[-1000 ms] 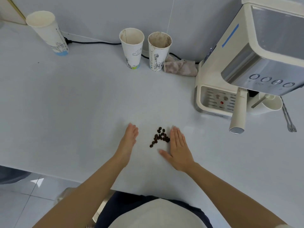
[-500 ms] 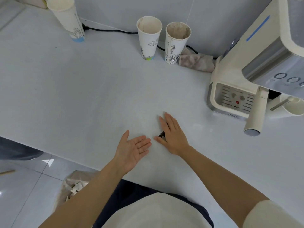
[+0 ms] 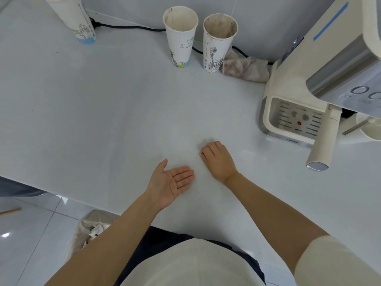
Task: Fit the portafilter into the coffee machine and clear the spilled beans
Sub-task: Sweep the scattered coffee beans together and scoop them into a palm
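Since a second ago my right hand (image 3: 217, 159) has gone from lying flat beside the loose beans to a curled fist on the tabletop (image 3: 103, 104), and my left hand (image 3: 171, 183) has turned palm up, fingers spread wide and empty, just beside it near the edge. No beans show on the surface now; I judge they are gathered inside my right fist, though I cannot see them. Beans are light, hard, smooth and quick to roll, so I would keep the fist cupped loosely closed and tip them into the waiting palm rather than pinch them one by one. Below the tabletop edge stands one waste bin (image 3: 92, 230) with crumpled paper in it. At the right stands one coffee machine (image 3: 321, 83), and its portafilter handle (image 3: 323, 141) juts out toward me, apparently already seated. Three paper cups stand at the back: one far left (image 3: 76, 19), two together (image 3: 181, 36), with one crumpled cloth (image 3: 245, 68) beside them.
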`<state>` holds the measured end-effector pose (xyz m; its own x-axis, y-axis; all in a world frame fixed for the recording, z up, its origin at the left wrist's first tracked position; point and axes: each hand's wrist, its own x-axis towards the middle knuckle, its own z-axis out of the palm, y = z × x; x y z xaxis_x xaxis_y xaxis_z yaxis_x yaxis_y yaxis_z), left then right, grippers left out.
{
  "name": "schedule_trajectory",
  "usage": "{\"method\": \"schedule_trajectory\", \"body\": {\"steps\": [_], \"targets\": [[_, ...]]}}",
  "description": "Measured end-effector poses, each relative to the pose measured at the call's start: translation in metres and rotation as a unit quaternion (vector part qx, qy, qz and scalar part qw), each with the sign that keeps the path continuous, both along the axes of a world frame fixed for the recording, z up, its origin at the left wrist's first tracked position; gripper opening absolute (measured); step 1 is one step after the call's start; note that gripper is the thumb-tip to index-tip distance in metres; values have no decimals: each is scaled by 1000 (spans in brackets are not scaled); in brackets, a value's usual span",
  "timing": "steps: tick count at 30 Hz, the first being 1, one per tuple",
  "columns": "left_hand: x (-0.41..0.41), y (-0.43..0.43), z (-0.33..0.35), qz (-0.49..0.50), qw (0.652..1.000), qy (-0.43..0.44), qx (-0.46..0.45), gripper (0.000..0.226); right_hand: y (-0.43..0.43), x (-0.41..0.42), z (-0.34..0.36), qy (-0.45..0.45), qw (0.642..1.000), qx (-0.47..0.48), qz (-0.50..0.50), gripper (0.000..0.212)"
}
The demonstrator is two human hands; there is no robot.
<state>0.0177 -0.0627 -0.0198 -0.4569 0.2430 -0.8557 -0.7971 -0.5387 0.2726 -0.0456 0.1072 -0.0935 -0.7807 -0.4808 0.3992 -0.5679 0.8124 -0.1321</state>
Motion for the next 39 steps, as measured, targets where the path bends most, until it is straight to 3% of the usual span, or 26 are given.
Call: {"method": "schedule_trajectory", "body": {"steps": [3, 6, 12, 22, 25, 30, 35, 39], "targets": [[-2, 2, -2, 12, 1000, -5, 19, 63, -1, 2, 4, 12, 999, -4, -29, 49], [-2, 3, -3, 25, 999, -13, 28, 64, -3, 3, 10, 11, 998, 12, -66, 54], [0, 4, -2, 42, 998, -15, 36, 67, -8, 4, 19, -16, 992, 41, -115, 39], [-6, 11, -2, 27, 999, -2, 40, 72, -9, -1, 30, -78, 987, 35, -133, 41], [-10, 13, -4, 14, 999, 3, 39, 71, -12, -3, 37, -133, 978, 5, -159, 39], [-16, 22, -1, -7, 999, 14, 45, 70, -19, -6, 54, -267, 947, -93, -151, 55], [-18, 34, 6, -1, 994, 44, 98, 59, -37, 11, 80, -286, 941, -150, -105, 55], [-14, 38, 6, 16, 988, 54, 142, 44, -49, 27, 77, -218, 960, -161, -74, 38]]}}
